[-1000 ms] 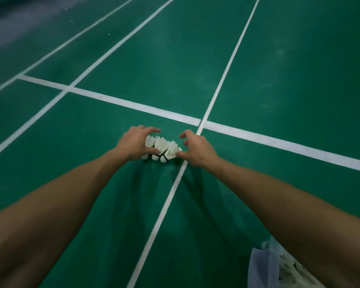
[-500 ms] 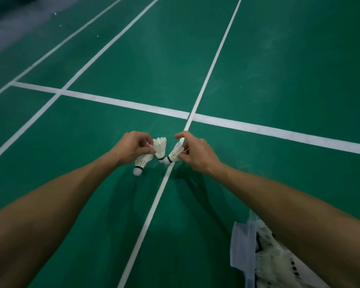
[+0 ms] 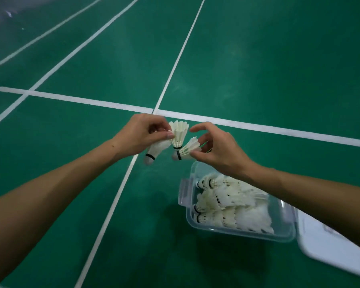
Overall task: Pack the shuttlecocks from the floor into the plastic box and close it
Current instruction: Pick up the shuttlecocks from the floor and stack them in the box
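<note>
Two shuttlecocks are pinched by the left hand, one by the right hand — above the floor; they should be lowered cork-first into the open plastic box — feathers uncrushed.

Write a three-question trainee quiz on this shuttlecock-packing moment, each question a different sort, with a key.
1. True or false: the plastic box already holds shuttlecocks.
2. Multiple choice: how many shuttlecocks does the left hand hold? A) none B) one C) two
3. Fill in: the box's white lid lies on the ______, beside the box.

Key:
1. True. Several rows of white shuttlecocks lie inside the open box.
2. C. It holds an upright shuttlecock and a lower shuttlecock whose cork points down; the right hand pinches a third shuttlecock.
3. Floor. The lid is off, so the box is not yet closed.
</note>
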Available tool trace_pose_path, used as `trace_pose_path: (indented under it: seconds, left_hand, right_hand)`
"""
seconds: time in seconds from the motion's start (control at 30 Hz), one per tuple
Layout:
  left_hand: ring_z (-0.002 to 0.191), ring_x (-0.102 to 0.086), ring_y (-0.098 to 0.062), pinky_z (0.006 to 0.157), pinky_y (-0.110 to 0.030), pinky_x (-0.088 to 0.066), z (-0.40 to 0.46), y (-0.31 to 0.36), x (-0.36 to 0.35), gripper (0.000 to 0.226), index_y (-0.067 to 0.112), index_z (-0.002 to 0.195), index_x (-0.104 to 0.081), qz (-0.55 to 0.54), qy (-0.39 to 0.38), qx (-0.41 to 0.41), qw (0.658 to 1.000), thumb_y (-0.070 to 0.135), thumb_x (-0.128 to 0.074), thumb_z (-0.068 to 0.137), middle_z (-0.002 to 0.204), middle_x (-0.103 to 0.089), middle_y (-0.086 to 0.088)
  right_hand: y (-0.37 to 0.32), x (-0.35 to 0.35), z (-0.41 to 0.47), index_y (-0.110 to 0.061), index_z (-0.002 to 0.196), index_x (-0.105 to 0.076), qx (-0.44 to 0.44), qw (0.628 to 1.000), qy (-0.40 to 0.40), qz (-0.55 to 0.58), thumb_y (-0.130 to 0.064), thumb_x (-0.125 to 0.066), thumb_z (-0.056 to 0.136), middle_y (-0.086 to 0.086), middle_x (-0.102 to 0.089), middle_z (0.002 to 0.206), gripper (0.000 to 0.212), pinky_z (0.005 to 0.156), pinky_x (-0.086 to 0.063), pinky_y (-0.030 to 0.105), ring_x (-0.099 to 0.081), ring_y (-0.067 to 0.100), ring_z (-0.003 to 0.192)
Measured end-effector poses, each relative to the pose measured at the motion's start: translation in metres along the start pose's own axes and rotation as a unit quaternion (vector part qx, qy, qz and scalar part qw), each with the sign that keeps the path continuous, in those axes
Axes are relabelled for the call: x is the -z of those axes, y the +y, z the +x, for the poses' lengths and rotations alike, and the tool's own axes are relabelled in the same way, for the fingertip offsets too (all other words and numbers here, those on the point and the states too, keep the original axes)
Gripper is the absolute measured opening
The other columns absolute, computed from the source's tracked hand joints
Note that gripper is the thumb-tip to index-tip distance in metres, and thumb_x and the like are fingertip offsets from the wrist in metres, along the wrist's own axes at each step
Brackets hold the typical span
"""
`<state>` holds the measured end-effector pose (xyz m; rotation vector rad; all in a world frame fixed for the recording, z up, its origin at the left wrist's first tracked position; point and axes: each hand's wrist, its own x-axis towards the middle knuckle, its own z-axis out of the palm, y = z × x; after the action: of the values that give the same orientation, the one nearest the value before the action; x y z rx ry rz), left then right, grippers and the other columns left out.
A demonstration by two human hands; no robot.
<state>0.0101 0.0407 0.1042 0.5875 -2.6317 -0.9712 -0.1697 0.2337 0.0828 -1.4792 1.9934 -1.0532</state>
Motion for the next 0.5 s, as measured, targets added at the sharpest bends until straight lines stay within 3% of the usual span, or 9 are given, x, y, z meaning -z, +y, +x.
trace_pose_path:
  seconds: [0.1, 0.2, 0.33, 0.5]
  left_hand:
    - [0.064, -0.059, -0.002, 0.059, -0.019, -0.049, -0.012, 0.028, -0.021, 0.015, 0.018, 0.094, -0.078, -0.013, -0.012, -0.018, 1.000, 0.032, -0.079, 0.089, 0.076, -0.070, 0.010]
    - [0.066, -0.062, -0.003, 0.061, -0.012, -0.048, -0.023, 0.044, -0.039, 0.018, 0.014, 0.095, -0.079, -0.043, -0.030, -0.055, 0.997, 0.031, -0.077, 0.089, 0.077, -0.071, 0.010]
    - [0.066, -0.060, -0.005, 0.062, -0.015, -0.047, -0.032, 0.047, -0.056, 0.025, 0.015, 0.095, -0.080, -0.067, -0.042, -0.064, 0.995, 0.039, -0.076, 0.087, 0.078, -0.074, 0.006]
    - [0.065, -0.059, 0.000, 0.063, -0.009, -0.042, -0.035, 0.046, -0.061, 0.022, 0.011, 0.095, -0.079, -0.068, -0.036, -0.075, 0.994, 0.033, -0.078, 0.088, 0.078, -0.073, 0.007]
  right_hand:
    - [-0.005, 0.019, -0.047, -0.028, 0.131, -0.059, -0.033, 0.999, 0.023, 0.016, -0.019, -0.086, 0.086, -0.005, -0.066, 0.095, 0.054, 0.071, -0.058, 0.022, -0.070, 0.005, 0.076]
    - [-0.005, 0.031, -0.090, -0.033, 0.132, -0.059, -0.067, 0.996, 0.053, 0.016, -0.019, -0.085, 0.086, -0.006, -0.067, 0.098, 0.055, 0.074, -0.061, 0.026, -0.070, 0.008, 0.079]
    - [0.006, 0.023, -0.133, -0.036, 0.130, -0.059, -0.127, 0.991, 0.043, 0.003, -0.017, -0.086, 0.084, -0.009, -0.066, 0.098, 0.056, 0.071, -0.061, 0.029, -0.070, 0.008, 0.077]
    - [0.023, -0.013, -0.152, -0.037, 0.131, -0.056, -0.161, 0.987, 0.003, 0.000, -0.019, -0.087, 0.084, -0.011, -0.067, 0.094, 0.059, 0.070, -0.056, 0.014, -0.070, 0.002, 0.081]
